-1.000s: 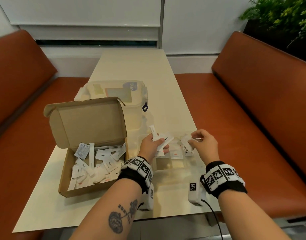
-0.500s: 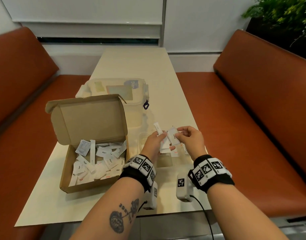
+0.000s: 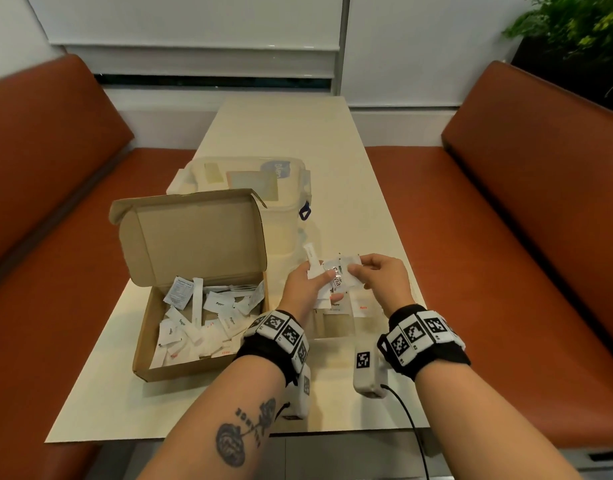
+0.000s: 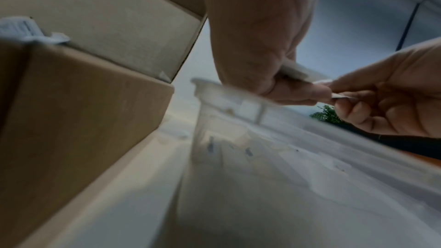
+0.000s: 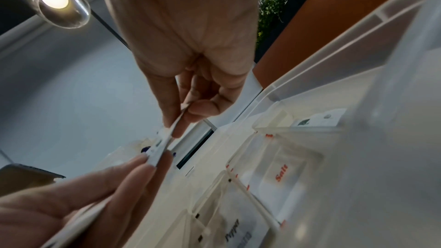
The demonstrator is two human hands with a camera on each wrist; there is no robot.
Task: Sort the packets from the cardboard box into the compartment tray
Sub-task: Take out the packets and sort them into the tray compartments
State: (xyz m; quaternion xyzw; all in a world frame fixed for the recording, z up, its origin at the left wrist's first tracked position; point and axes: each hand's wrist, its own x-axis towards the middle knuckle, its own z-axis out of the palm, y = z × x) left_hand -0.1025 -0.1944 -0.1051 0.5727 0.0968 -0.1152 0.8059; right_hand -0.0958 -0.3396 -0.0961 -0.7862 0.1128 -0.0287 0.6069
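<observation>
Two hands are being held close together above the clear compartment tray [image 3: 336,327], which is lying on the pale surface [image 3: 284,133] just right of the open cardboard box [image 3: 180,341]. A fan of white packets [image 3: 315,271] is being gripped in the left hand [image 3: 303,289], its fingers curled round them, with one long stick packet [image 3: 311,256] standing up out of the bunch. A single square packet [image 3: 341,278] with dark printing is being pinched at its edge between the thumb and forefinger of the right hand [image 3: 384,282], while its other side is still lying against the bunch in the left hand; in the right wrist view that packet [image 5: 162,144] is being seen edge-on between the two grips. In the tray compartments below, a packet marked "Salt" [image 5: 281,173] and one marked "Pepper" [image 5: 232,230] are lying flat in adjoining sections. Many more white packets are lying heaped inside the cardboard box, whose lid is standing upright. A clear lidded container [image 3: 249,174] is sitting behind the box.
</observation>
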